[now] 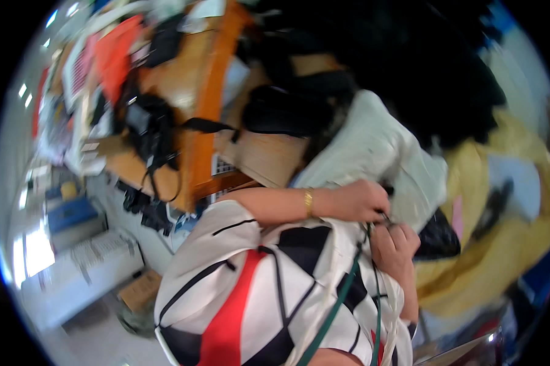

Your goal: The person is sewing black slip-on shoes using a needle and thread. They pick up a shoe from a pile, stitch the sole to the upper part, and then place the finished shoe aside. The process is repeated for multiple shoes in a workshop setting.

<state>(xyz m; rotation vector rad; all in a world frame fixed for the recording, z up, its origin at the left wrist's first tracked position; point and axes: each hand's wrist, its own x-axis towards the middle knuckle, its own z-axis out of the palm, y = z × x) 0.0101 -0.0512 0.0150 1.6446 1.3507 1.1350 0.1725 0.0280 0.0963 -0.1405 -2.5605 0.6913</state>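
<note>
My left hand (361, 200), with a gold band on the wrist, is closed, its fingertips meeting those of my right hand. My right hand (395, 245) is closed as well, just below and to the right of it. A small dark piece shows between the fingertips, too small and blurred to name. A green neck strap (334, 305) runs up my front and ends at the hands. Right behind the hands lies a pale, whitish sheet-like item (381, 146), rumpled, on a dark heap. What each hand grips is mostly hidden by the fingers.
A wooden shelf (204, 116) with black bags (150, 128) stands at the left. Ahead are a flattened cardboard piece (272, 155) and a large black mass (421, 55). Yellow sheeting (479, 268) lies at the right; a white box (82, 271) stands at lower left.
</note>
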